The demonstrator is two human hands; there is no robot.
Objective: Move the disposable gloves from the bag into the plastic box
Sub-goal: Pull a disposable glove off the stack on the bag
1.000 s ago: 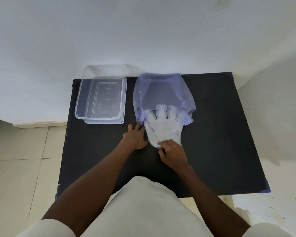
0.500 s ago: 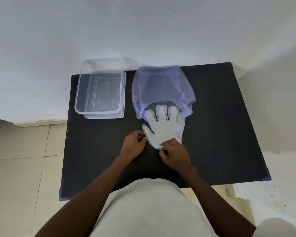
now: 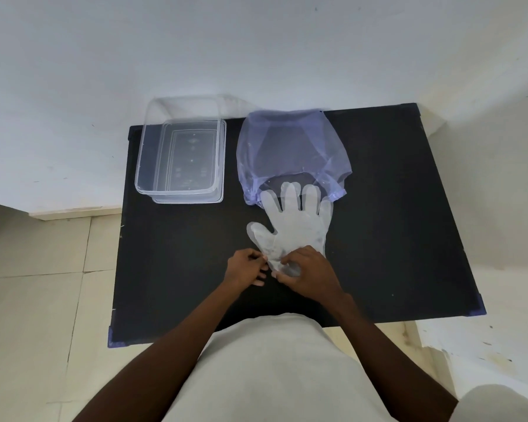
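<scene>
From the head camera, the black bench (image 3: 409, 239) stood against a white wall, and everything for the job lay on its far half. The clear plastic box (image 3: 182, 159) sat open at the far left corner, seemingly resting on its own lid, mouth up and empty, which left it ready to receive whatever came out of the bag. The pale violet mesh bag (image 3: 290, 147) lay flat at the middle of the far edge with its elasticated mouth turned toward the person, so the contents could be drawn straight back along the bench.

The translucent disposable gloves (image 3: 296, 226), apparently a thin flat stack, lay spread palm-down with the fingertips only just inside the bag's mouth and the cuff nearest the person; whether more gloves remained deeper in the bag could not be told.

Both hands met at that cuff, near the bench's middle. The left hand (image 3: 246, 268) pinched the cuff's left edge between thumb and curled fingers, while the right hand (image 3: 307, 274) lay over the cuff's right side, fingers bent and gripping the film. Holding both cuff corners probably kept the slippery layers together. The gloves thus stretched away from the hands toward the far edge, with the box well apart to the left.
</scene>
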